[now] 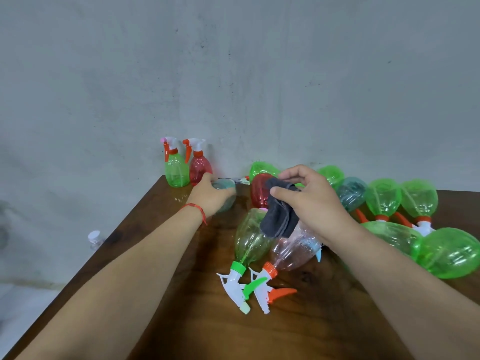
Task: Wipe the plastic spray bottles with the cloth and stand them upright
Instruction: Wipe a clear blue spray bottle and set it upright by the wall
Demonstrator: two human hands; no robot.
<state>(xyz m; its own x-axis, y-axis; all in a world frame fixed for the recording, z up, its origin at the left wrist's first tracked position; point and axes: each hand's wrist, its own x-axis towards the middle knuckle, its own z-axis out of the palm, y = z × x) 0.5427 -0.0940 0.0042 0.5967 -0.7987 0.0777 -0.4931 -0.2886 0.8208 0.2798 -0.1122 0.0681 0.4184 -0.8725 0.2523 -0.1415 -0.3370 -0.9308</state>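
Dark, glossy wooden worktop (181, 320), pushed up to a bare grey wall (233, 74). Pale floor (23, 315) down on the left, with a small white-capped bottle (94, 239) just beyond the worktop's left edge. Left edge slanting from the far corner toward the near left; far edge tight against the wall. Open wood across the near foreground and between the two forearms; right half crowded up to the frame edge.

Standing at the far-left corner by the wall, side by side: two, a green upright bottle (177, 170) and a red upright bottle (200, 168).

Lying down: seven green ones countable, the nearest a green-collared bottle (250, 240) with its trigger toward the viewer. Beside it, one pale pink bottle (293, 250) with an orange collar. Behind these, one red lying bottle (259, 190). Two teal: a teal bottle (224, 188) under the left hand (210, 198), fingers curled round it, just beside the standing pair, and a second teal bottle (352, 193) in the right-hand row.

Right hand (309, 203) raised over the middle of the pile, thumb and fingers pinching one dark grey cloth (279, 219), hanging in front of the two nearest bottles.
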